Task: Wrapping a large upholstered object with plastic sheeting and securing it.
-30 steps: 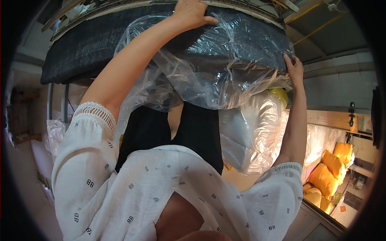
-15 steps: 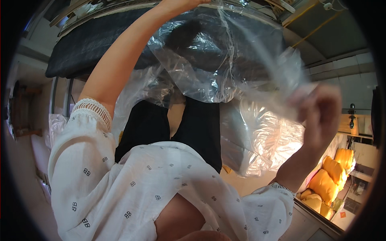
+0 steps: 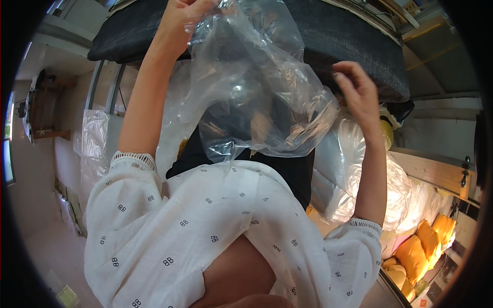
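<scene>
A large sheet of clear plastic film, perhaps a bag [image 3: 241,97], hangs crumpled in front of my body and over my lap. My left hand [image 3: 187,18] is raised at the far edge and pinches the film's upper part. To the right of the film is my right hand [image 3: 358,90], loosely curled with thumb and forefinger apart. Nothing shows in it, and it looks clear of the plastic's right edge.
A long work surface with a dark cover [image 3: 354,41] runs across the far side. On the right lies a shiny pile of clear plastic [image 3: 354,179], with yellow bundles [image 3: 413,256] beyond. More plastic [image 3: 95,136] hangs at the left by metal legs [image 3: 114,87].
The film has come off the dark surface toward my lap. My left hand has drawn nearer, bringing it along. My right hand has moved inward and up, and no film shows in it now.
</scene>
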